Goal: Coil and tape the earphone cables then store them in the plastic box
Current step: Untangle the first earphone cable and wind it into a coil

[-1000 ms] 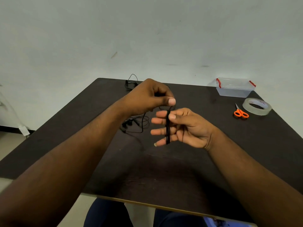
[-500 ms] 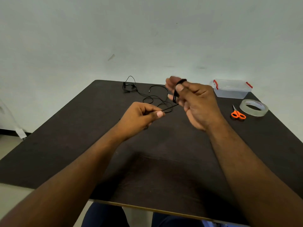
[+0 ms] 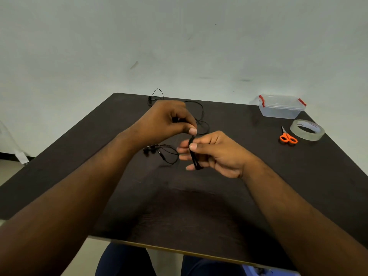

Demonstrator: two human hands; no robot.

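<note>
While the left hand (image 3: 169, 122) pinches the free run of the earphone cable (image 3: 201, 118) just left of and above the coil (image 3: 194, 154), its fingers curl round the strand. That coil stands nearly upright, its long axis running top to bottom across the right hand's (image 3: 215, 154) loosely extended fingers (image 3: 183, 150), with the thumb pressing it in place. Slack trails behind the coil over the tabletop (image 3: 199, 206). A second earphone set (image 3: 157, 151) lies left of the coil. Well right of the coil sit scissors (image 3: 288, 137), tape roll (image 3: 307, 130) and plastic box (image 3: 281, 106). Likely the next wrap passes over the coil's top.
</note>
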